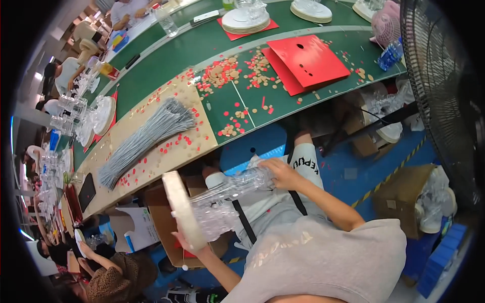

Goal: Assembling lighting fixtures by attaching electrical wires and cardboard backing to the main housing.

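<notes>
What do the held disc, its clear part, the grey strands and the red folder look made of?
Held disc: perhaps wood or board; matte cream, plain rim.
Clear part: glossy plastic, likely; see-through with glints.
Grey strands: thin, straight, dull; maybe wire or plastic ties.
Red folder: likely card, light sheen; it holds a stiff fold.

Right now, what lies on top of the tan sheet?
On the tan sheet: a bundle of grey strands, scattered red and tan discs, and a flat black object. Whatever is under the bundle is covered.
</notes>
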The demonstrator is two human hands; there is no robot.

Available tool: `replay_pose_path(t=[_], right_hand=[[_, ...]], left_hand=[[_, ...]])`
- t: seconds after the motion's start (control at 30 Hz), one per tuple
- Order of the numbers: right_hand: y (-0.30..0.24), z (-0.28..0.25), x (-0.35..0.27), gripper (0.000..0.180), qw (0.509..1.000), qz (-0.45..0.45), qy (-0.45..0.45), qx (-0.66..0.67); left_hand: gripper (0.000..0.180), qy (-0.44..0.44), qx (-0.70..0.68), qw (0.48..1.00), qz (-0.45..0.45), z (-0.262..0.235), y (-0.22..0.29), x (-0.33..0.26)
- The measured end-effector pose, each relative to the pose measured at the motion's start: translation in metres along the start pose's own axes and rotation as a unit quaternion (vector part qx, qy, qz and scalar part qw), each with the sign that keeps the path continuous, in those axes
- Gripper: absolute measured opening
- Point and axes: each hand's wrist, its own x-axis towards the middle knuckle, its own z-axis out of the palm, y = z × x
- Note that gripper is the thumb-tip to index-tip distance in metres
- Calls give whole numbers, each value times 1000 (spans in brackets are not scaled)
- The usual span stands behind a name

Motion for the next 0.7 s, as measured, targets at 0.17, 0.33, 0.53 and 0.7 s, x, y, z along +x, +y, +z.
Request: replay_pose_path(t=[0.17,0.33,0.53,0.7], right_hand=[[45,71,-31,77,998,44,36,41],[77,103,-43,87,995,89,49,-25],[95,75,-62,96,984,179,23,-4],[1,-37,-64,41,866,232,437,68]], left_hand=[[63,73,315,943,78,78,-17,6],[60,65,379,919,89,119,-53,10],[46,42,453,888,62,179,-86,17],[48,3,580,807,106,205,-83,22]])
